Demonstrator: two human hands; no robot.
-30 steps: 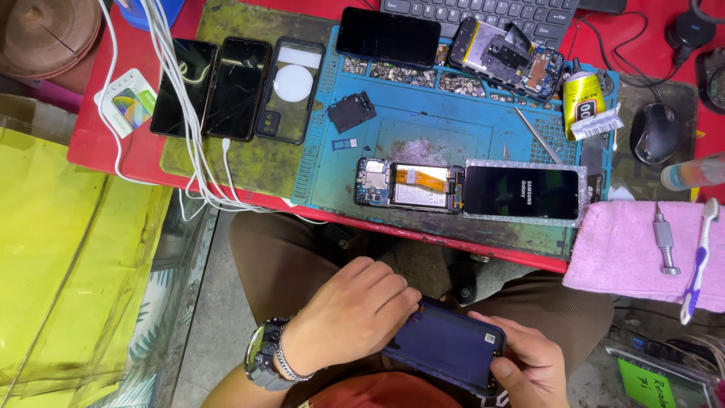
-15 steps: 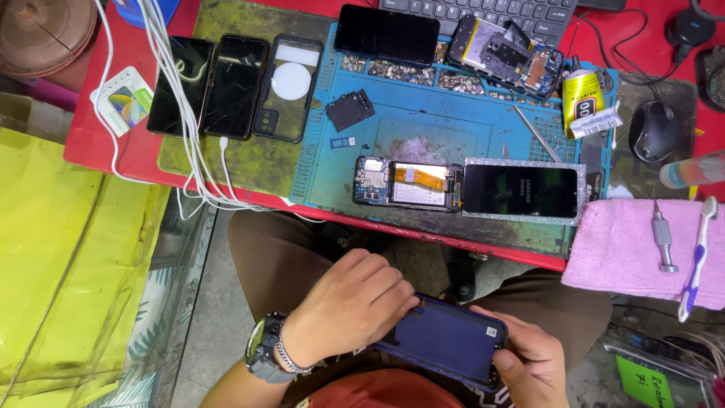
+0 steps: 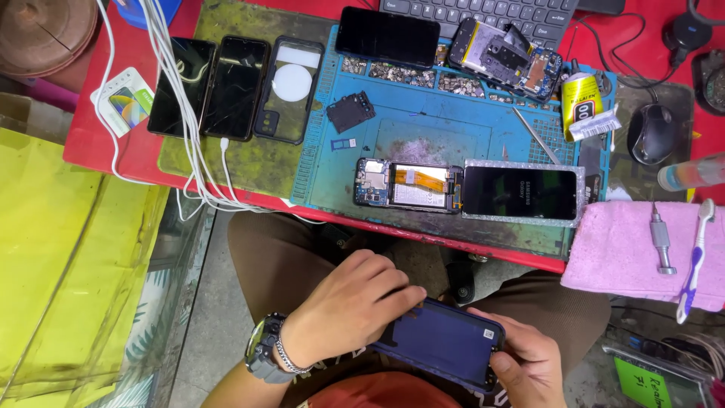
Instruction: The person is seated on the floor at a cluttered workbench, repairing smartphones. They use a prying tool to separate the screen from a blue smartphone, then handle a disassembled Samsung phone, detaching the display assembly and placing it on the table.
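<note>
A dark blue phone back cover (image 3: 445,344) lies across my lap, held at both ends. My left hand (image 3: 351,298), with a watch and a bracelet on the wrist, presses on its left end with fingers curled over the edge. My right hand (image 3: 525,359) grips its right end, thumb on the rim. On the blue repair mat (image 3: 430,132) above lie an opened phone (image 3: 408,185) with an orange flex cable and a phone with a dark screen in a glittery frame (image 3: 521,193).
Three dark phones and a clear case (image 3: 234,87) lie at the left under white cables (image 3: 177,83). A keyboard (image 3: 483,11), a second opened phone (image 3: 506,59), a glue tube (image 3: 581,106) and a mouse (image 3: 652,132) sit at the back. A pink cloth (image 3: 634,253) holds a screwdriver and a toothbrush.
Both hands and the back cover have shifted slightly up and to the right on my lap. The things on the table have not moved.
</note>
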